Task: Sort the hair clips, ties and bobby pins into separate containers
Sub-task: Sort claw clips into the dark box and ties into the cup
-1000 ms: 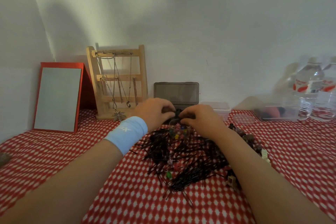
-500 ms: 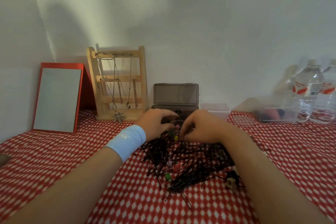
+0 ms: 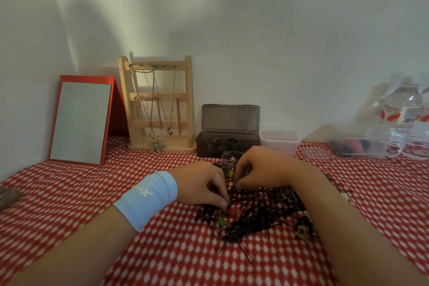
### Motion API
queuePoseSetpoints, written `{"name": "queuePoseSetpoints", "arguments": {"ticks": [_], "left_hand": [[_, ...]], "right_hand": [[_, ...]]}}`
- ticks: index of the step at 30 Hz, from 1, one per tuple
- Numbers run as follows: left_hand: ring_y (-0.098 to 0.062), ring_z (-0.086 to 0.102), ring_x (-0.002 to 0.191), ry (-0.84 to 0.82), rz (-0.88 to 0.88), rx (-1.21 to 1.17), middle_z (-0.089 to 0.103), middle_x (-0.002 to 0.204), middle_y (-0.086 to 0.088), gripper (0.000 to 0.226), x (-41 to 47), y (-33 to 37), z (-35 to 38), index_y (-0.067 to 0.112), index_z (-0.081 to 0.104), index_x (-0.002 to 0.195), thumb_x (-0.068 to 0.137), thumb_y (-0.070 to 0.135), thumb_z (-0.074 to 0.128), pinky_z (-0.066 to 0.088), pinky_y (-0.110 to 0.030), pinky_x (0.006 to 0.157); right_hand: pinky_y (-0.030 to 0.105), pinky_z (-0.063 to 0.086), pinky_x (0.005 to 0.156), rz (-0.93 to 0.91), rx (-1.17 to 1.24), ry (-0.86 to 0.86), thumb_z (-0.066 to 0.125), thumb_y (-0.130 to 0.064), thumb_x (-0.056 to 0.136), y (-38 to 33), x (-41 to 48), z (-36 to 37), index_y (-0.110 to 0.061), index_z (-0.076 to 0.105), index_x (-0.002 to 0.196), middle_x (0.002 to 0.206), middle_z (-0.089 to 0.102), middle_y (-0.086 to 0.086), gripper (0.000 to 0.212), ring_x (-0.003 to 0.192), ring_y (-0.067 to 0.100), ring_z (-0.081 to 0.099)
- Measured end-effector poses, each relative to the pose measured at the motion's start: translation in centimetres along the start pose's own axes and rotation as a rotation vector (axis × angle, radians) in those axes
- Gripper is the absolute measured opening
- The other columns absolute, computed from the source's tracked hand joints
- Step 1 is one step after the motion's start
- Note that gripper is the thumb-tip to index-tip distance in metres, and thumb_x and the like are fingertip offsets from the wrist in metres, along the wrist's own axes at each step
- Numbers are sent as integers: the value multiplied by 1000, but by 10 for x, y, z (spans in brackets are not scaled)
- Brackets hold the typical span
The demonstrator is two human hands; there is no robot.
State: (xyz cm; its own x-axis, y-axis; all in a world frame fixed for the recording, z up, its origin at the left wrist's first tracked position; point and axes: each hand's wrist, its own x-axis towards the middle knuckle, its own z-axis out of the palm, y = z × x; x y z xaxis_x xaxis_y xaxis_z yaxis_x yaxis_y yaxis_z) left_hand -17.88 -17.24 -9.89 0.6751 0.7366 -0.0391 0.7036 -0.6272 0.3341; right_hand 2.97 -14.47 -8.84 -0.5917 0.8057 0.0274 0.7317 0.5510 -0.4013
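On the red checked cloth [image 3: 92, 193], black bobby pins [image 3: 260, 218] lie heaped near ctr. Left hand [image 3: 199, 183] & right hand [image 3: 264, 169] reach into the heap's far side, fingers curled down among the pins; can't tell if either pinches one. Small clear cup [image 3: 231, 158] w/ tiny clips stands just beyond, btwn the hands, in front of an open dark box [image 3: 228, 144].

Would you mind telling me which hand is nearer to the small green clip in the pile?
Left. The left hand has its fingertips just behind the green clip; the right hand is farther back, beside the clear cup.
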Motion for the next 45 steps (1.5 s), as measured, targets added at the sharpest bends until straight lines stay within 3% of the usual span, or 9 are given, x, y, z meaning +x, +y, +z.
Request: {"name": "queuePoseSetpoints", "arguments": {"ticks": [5, 11, 14, 20, 25, 30, 36, 40, 45], "left_hand": [[1, 58, 91, 15, 9, -35, 64, 99, 18, 10, -5, -1, -7, 29, 77, 93, 87, 34, 70, 43, -11, 81], [-5, 67, 91, 108, -28, -118, 73, 98, 14, 8, -18, -6, -29, 26, 74, 92, 89, 32, 70, 55, -30, 86], [-21, 72, 78, 61, -34, -248, 76, 95, 6, 9, -20, 1, -30, 18, 70, 94, 88, 25, 71, 58, -24, 73], [8, 59, 82, -103, 13, -129, 67, 95, 19, 24, -17, 16, -22, 28, 75, 111, 87, 25, 72, 43, -6, 75], [-1, 61, 94, -209, -10, -7, 67, 99, 18, 22, -10, 19, -13, 29, 77, 106, 85, 32, 74, 42, -5, 79], [1, 60, 94, -196, -8, -14, 69, 102, 13, 16, -6, 17, -7, 25, 78, 101, 85, 30, 73, 40, -1, 79], [8, 57, 93, 145, -18, -64, 63, 94, 27, 9, -1, 9, -26, 37, 73, 94, 88, 32, 70, 43, -9, 86], [0, 58, 91, 461, -103, -17, 63, 93, 21, 8, 36, -5, -25, 33, 74, 94, 88, 30, 70, 51, -30, 92], [-12, 58, 108, 454, -190, -38, 62, 108, 11, 21, 69, -19, -9, 30, 72, 111, 92, 31, 65, 43, -27, 98]], "right_hand": [[27, 56, 91, -64, 100, -198, 80, -28, 82, -17, -6, -2, -32, 79, 96, 93, 75, -19, 14, 88, 0, 69], [25, 52, 94, -52, 2, -298, 79, -37, 82, -26, -4, 8, -33, 78, 99, 97, 73, -24, 17, 90, -7, 64], [27, 55, 90, -50, 37, -203, 77, -39, 84, -20, -6, 0, -34, 78, 96, 95, 73, -21, 14, 88, -2, 67], [24, 57, 83, 13, 55, 94, 75, -35, 87, 4, 0, -4, -33, 75, 93, 90, 71, -18, 7, 83, -3, 66], [26, 55, 87, 67, 46, 466, 73, -31, 89, 18, 13, 2, -34, 74, 97, 95, 70, -18, 8, 87, -3, 62], [28, 51, 97, 119, 18, 439, 70, -34, 91, 21, 12, 5, -30, 70, 122, 114, 71, -11, 31, 93, 1, 61], [27, 48, 96, 190, 5, 455, 65, -29, 96, 30, 5, -8, -26, 71, 120, 122, 69, -6, 25, 106, 9, 62], [32, 51, 99, 243, -41, 316, 66, -29, 94, 33, 7, -2, -27, 69, 123, 125, 68, -6, 29, 109, 11, 63], [31, 50, 100, 256, -18, 253, 64, -22, 94, 35, 3, -4, -29, 67, 128, 128, 67, -6, 34, 111, 11, 62]]}}
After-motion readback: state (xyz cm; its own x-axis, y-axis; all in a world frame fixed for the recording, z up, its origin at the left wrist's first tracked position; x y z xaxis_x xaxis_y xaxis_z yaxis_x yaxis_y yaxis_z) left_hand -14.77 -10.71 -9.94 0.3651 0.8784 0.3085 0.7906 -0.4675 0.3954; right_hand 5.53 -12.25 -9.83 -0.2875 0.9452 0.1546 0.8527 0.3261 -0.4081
